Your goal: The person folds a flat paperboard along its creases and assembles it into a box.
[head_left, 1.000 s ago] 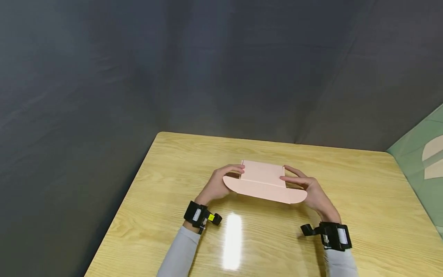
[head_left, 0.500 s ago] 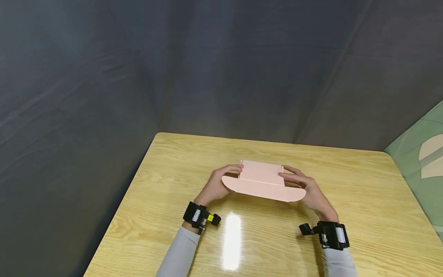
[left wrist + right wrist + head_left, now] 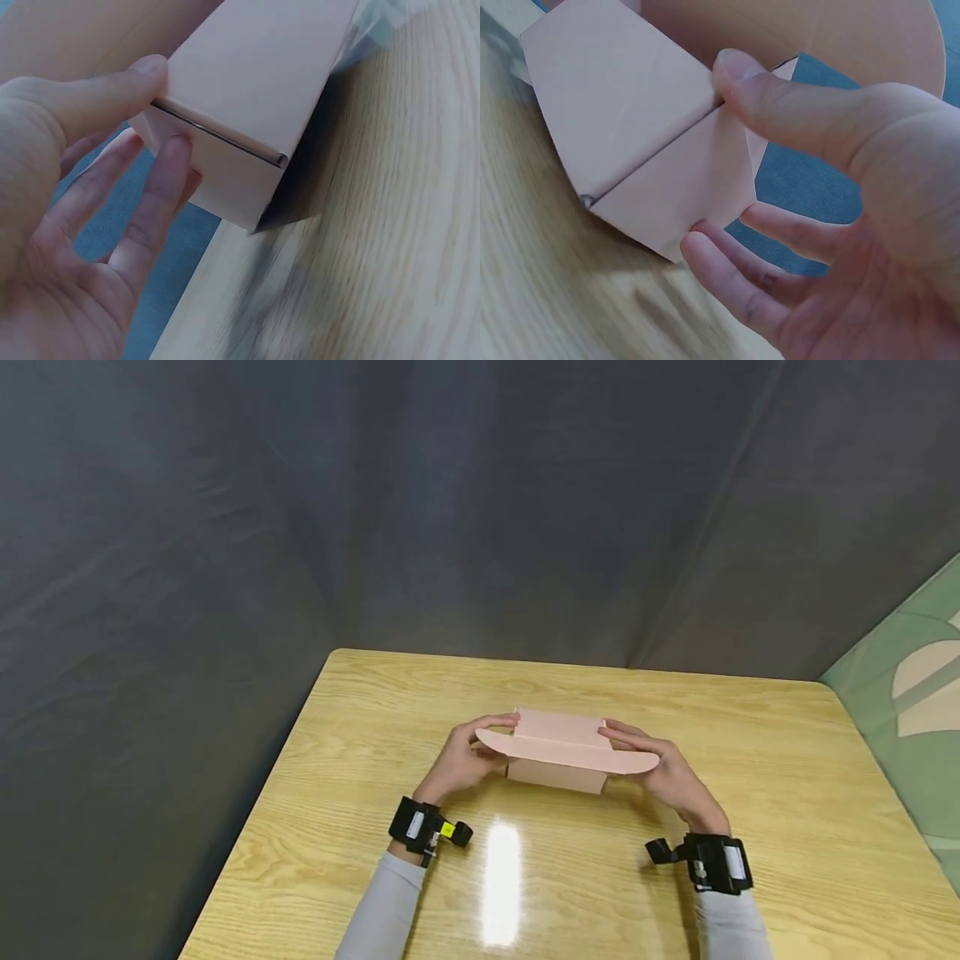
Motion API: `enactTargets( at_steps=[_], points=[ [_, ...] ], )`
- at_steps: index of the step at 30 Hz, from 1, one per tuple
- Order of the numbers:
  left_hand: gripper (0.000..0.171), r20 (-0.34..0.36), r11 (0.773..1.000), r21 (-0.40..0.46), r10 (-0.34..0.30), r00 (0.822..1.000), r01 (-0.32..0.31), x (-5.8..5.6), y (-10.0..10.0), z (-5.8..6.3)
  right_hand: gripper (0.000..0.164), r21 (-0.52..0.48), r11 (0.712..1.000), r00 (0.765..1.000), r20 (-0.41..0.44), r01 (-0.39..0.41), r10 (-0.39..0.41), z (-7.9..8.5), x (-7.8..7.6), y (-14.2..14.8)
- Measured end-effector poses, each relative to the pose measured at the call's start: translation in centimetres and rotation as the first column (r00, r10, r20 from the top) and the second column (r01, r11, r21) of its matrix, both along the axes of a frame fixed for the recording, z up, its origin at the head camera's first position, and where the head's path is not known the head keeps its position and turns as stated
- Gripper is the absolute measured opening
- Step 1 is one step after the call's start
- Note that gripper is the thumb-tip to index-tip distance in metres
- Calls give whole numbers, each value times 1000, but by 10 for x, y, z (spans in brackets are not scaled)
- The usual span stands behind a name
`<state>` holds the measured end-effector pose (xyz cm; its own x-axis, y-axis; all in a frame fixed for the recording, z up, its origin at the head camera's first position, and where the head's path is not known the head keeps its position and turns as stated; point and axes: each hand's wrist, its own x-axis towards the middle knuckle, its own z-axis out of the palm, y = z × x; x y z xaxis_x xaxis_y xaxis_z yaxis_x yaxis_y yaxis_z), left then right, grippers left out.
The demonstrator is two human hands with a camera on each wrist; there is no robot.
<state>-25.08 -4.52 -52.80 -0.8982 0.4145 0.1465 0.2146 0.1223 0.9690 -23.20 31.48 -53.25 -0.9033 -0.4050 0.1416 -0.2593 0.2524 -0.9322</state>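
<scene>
A small pink cardboard box (image 3: 557,775) sits at the middle of the wooden table. Its lid panel (image 3: 566,727) is up at the back, and the long flap (image 3: 566,753) with rounded ends sticks out toward me above the front wall. My left hand (image 3: 463,760) holds the left end; in the left wrist view its thumb lies on the upper edge and the fingertips touch the end wall (image 3: 232,176). At the right end, my right hand (image 3: 671,772) grips the box the same way, thumb at the seam and fingers against the side panel (image 3: 682,180).
The wooden table (image 3: 360,718) stretches around the box, with a bright light reflection in front of it. A dark curtain (image 3: 480,510) hangs behind and to the left. Green patterned fabric (image 3: 885,693) borders the right edge.
The long flap has tilted up at its front, so the box's front wall now shows beneath it. Both hands keep their hold on the ends.
</scene>
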Motion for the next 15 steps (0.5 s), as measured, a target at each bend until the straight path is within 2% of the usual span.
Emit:
enactTargets(
  at_steps=[4,9,12,15],
  points=[
    [51,-22,1000,2,26,999,-26,0,-3,0,57,14,1000,998,63,23,-24,3,-4,-7],
    [51,-30,999,-18,27,999,-28,0,-5,0,45,-39,999,995,99,5,-1,3,-6,-12],
    [57,-32,999,-44,20,999,-21,1,-6,2,46,-48,999,994,105,-2,7,2,-6,-13],
    [69,-16,996,-91,21,1000,-22,4,-6,5,49,-17,1000,992,123,21,-19,2,-5,-14]
  ],
)
